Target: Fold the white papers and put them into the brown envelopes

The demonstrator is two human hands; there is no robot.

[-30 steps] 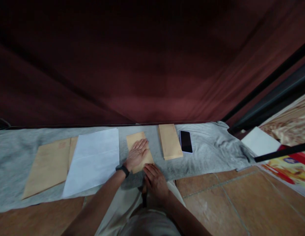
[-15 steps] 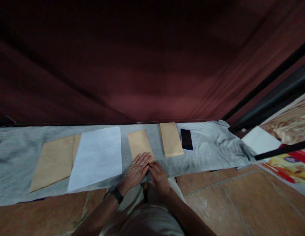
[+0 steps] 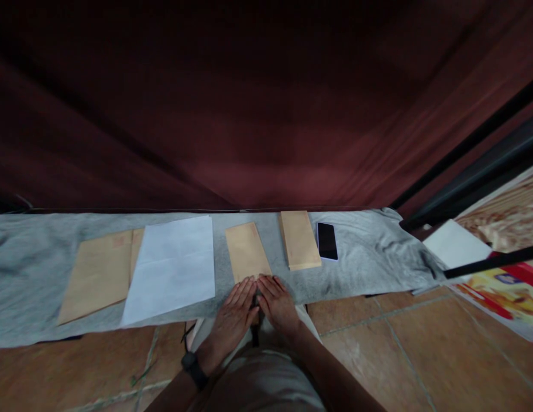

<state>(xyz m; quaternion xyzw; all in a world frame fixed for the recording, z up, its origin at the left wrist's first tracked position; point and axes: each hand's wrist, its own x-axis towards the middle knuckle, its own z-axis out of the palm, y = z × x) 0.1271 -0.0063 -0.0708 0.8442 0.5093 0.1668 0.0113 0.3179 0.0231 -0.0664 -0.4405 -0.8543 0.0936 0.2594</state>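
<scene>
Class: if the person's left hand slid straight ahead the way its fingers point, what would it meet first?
Probably the small brown envelope: the left hand lies flat on the grey cloth, fingertips at the envelope's near edge.

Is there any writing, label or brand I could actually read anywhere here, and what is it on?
None can be read.
Small envelope by the left hand and right hand: faint reddish marks near its far corner, too blurred.
Large envelope: reddish print at its top, too small.
Colourful packaging: a blue label patch, illegible.
Phone: dark screen, nothing shown.
White sheet: blank.
</scene>
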